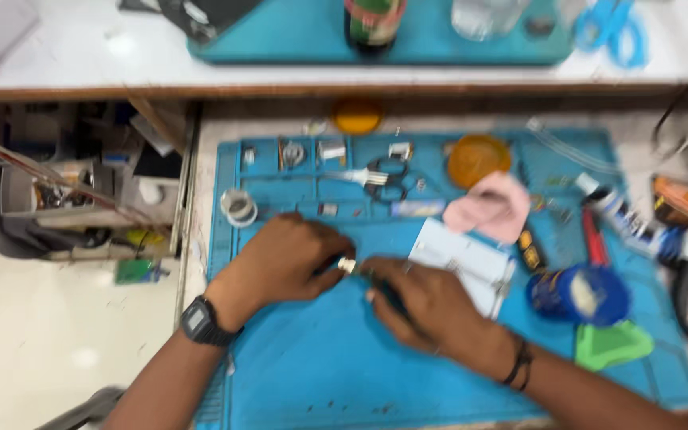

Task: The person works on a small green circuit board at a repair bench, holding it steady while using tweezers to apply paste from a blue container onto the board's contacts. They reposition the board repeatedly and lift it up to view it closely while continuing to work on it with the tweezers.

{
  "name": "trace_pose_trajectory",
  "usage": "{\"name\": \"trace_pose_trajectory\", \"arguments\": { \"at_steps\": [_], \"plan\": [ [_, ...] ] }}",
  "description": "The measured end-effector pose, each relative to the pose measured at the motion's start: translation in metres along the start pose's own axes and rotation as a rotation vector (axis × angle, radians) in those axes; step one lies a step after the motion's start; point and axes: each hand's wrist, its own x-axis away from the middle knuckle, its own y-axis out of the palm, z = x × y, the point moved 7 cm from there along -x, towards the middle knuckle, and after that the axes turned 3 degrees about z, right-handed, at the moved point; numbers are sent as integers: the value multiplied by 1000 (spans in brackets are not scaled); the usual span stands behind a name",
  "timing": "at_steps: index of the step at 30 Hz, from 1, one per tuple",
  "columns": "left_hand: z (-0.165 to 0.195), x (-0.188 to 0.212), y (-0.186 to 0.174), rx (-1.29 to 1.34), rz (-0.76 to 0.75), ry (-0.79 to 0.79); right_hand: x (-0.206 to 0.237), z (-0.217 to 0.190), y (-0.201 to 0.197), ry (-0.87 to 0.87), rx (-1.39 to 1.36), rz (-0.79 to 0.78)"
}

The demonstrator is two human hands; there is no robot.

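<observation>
Pinching a small metal part between my left hand and right hand over the middle of the blue work mat, both gripping snug, I'd go slow and keep wrists planted since it's tiny.

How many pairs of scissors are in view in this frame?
2. One black-handled pair of scissors lies on the blue work mat, above the hands. One light blue pair of scissors lies on the upper shelf, top right. The frame is blurred; others may be hidden.
</observation>
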Motion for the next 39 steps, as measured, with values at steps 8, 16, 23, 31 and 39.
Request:
{"name": "trace_pose_trajectory", "arguments": {
  "at_steps": [8, 16, 23, 31, 39],
  "plan": [
    [6, -5, -7, -30, -47, -44, -10, 6, -20, 74, -200, -13],
    [7, -3, -7, -24, -18, -19, -11, 5, -17, 43, -163, -71],
    [6, -3, -8, -27, -13, -39, -12, -1, -17, -54, -129, -69],
    [6, -3, -7, -20, -36, -57, -12, 0, -16, -12, -116, -115],
    [8, -3, -7, -40, -26, -41, -15, -2, -20, 36, -178, -156]
  ]
}}
